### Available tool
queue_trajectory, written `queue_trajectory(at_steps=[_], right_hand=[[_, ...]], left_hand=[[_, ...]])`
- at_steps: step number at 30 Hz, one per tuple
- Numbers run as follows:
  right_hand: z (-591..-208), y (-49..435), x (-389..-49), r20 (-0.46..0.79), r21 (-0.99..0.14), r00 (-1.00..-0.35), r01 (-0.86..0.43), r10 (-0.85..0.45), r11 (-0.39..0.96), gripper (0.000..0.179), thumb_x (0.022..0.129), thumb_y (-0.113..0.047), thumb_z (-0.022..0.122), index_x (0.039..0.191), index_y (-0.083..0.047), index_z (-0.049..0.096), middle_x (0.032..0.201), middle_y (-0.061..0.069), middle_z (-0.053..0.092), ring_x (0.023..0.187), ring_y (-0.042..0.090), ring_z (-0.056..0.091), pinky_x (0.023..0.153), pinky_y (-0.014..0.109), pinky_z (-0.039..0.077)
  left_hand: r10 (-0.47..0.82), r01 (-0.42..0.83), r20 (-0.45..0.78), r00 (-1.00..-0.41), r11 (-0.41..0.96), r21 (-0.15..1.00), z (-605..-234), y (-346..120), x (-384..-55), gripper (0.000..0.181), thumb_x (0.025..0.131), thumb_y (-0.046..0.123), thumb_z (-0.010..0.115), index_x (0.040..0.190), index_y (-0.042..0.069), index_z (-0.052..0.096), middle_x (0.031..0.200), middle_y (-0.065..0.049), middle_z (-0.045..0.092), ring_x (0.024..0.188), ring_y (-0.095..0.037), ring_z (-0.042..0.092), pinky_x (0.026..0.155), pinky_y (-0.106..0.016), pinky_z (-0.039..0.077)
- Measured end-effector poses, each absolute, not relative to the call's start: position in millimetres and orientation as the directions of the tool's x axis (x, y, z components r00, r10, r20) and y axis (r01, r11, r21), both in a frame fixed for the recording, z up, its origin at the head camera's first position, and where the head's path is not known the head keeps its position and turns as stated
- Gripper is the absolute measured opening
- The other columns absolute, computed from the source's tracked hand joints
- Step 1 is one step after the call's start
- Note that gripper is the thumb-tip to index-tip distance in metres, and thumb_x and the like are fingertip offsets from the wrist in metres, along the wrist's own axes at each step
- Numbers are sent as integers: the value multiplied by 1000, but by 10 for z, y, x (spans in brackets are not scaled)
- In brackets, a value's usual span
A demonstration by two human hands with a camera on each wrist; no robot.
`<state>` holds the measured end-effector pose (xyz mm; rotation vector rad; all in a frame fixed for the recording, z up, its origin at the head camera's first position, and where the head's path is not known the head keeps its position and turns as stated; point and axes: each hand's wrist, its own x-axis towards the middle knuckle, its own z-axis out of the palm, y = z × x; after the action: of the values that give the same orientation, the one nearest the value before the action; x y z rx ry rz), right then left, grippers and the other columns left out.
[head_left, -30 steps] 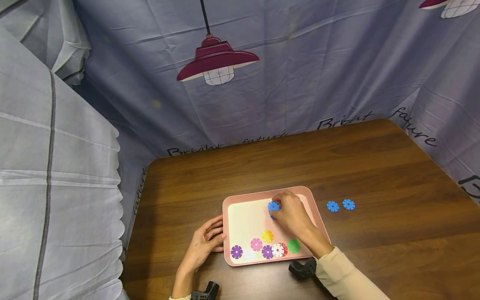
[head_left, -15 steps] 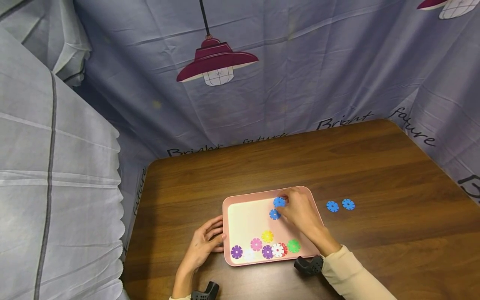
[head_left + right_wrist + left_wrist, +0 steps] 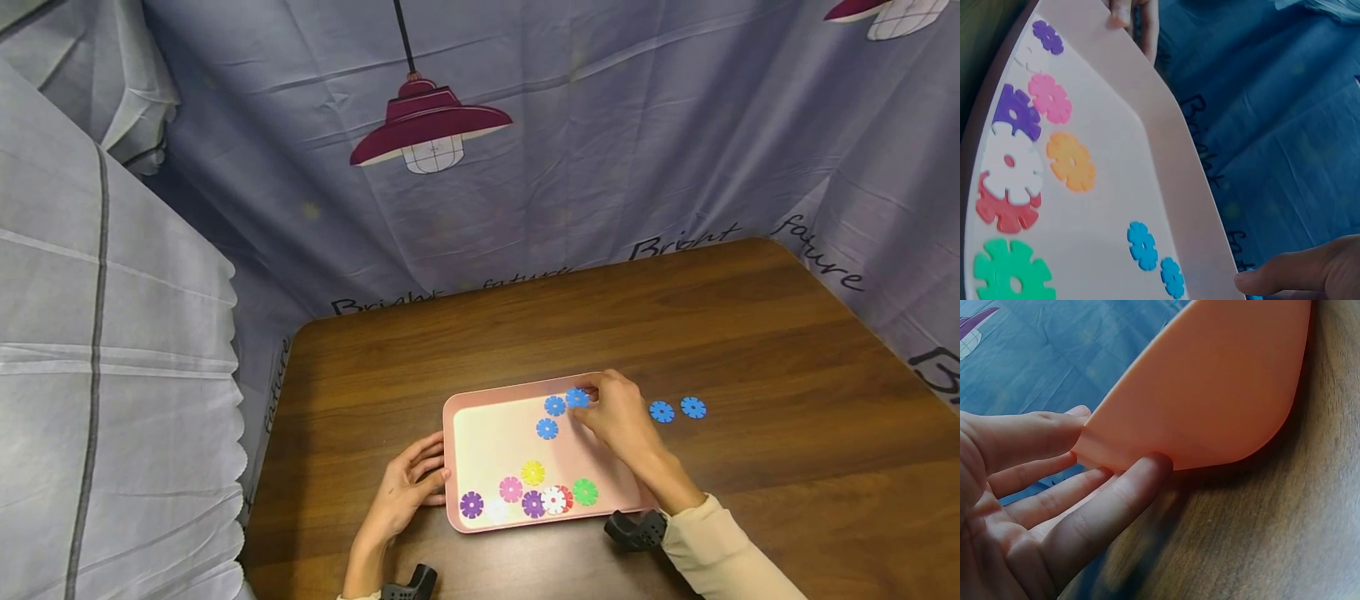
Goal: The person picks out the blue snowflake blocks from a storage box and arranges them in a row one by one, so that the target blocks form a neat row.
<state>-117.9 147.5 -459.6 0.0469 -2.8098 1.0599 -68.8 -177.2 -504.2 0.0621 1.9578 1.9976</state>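
My right hand (image 3: 618, 417) pinches a blue notched plastic disc (image 3: 577, 397) above the far right part of the pink tray (image 3: 448, 450). Two more blue discs, the upper one (image 3: 555, 406) and the lower one (image 3: 547, 429), lie in the tray just left of the fingertips. In the right wrist view the held disc is almost wholly hidden beneath the thumb (image 3: 1254, 281). My left hand (image 3: 405, 483) rests against the tray's left side, its fingers loosely extended. Up close in the left wrist view, the fingertips (image 3: 1154, 465) touch the tray's outer wall (image 3: 1210, 394).
Along the tray's near side lie purple, white, pink, yellow, red and green discs, such as the green disc (image 3: 585, 492); a white disc (image 3: 554, 500) overlaps the red one. Two blue discs, including one (image 3: 693, 407), lie on the wooden table (image 3: 750, 333) right of the tray. Curtains surround the table.
My right hand has shifted right and slightly away, letting go of a blue disc in the tray; another blue disc now shows at its fingertips. The left hand stays at the tray's side.
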Motion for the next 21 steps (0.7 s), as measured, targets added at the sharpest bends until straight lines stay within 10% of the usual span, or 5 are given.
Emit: queue_trajectory(at_steps=[21], right_hand=[[-4573, 1896, -1082, 193, -650, -976, -53, 96, 758, 34, 73, -5, 80, 103, 8, 71, 86, 15, 61, 77, 24, 57, 66, 36, 48]], left_hand=[[273, -197, -195, -942, 20, 980, -5052, -1765, -683, 60, 91, -2, 66, 144, -5, 40, 139, -31, 45, 121, -42, 53, 72, -45, 61]])
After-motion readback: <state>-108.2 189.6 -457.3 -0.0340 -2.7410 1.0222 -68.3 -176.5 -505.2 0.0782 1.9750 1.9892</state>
